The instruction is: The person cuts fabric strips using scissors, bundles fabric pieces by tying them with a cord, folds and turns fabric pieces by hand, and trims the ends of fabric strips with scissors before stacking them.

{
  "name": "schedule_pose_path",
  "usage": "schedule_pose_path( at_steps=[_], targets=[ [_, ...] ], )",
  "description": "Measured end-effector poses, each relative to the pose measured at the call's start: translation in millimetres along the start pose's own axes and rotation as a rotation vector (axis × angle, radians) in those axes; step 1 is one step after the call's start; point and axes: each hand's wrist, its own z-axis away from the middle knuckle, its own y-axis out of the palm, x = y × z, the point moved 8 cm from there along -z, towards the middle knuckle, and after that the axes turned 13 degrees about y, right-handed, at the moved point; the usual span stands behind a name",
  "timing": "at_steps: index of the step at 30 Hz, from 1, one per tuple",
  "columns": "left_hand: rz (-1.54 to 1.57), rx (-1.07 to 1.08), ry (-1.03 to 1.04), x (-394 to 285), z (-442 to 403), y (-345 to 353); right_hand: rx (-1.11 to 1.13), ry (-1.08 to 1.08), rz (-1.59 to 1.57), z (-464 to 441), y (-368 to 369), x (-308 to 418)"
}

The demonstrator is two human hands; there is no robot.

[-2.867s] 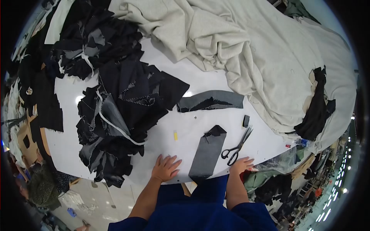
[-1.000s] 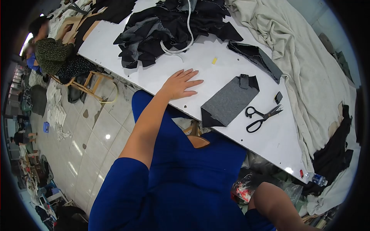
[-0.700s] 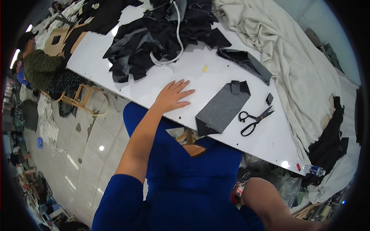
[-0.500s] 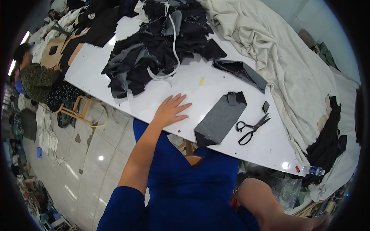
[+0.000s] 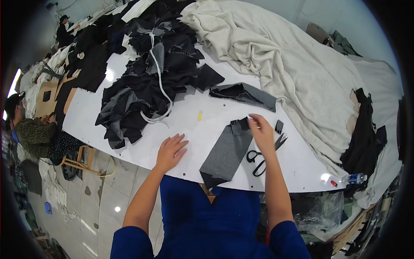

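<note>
My left hand rests on the white table with its fingers spread and nothing in it. A grey cloth piece, with dark folded ends, lies flat at the near edge between my hands. At its upper right corner is my right hand, fingers loosely bent and apart, close to the dark fold. Whether the fingertips touch the cloth is hard to tell. Black-handled scissors lie just under my right wrist, partly hidden by it. Beyond that hand sits a small dark scrap.
A heap of dark cloth pieces with a white cord covers the far left. A folded grey piece, a yellow item, cream fabric and a plastic bottle are around. A person sits at left.
My right hand has come up from below the table's edge to the grey cloth piece. My left hand stays flat on the table. The view has shifted.
</note>
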Motion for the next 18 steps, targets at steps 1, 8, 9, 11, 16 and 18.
schedule_pose_path(
  at_steps=[1,8,9,11,16,18],
  targets=[
    [0.001,0.013,-0.001,-2,0,6,-0.058,-0.064,0.157,-5,17,-14],
    [0.968,-0.176,0.15,-155,-66,-115,-0.071,-0.083,0.172,18,21,-46],
    [1.134,-0.14,0.204,-196,-73,-149,-0.13,-0.105,0.077,23,-5,-54],
    [1.442,-0.099,0.931,-264,-83,-186,-0.247,0.117,-0.101,30,-72,-85],
    [1.056,-0.362,0.815,-308,-52,-260,-0.577,0.222,0.029,30,-220,-154],
    [1.041,-0.469,0.842,-310,-45,-278,-0.613,0.247,0.486,28,-236,-157]
  ],
)
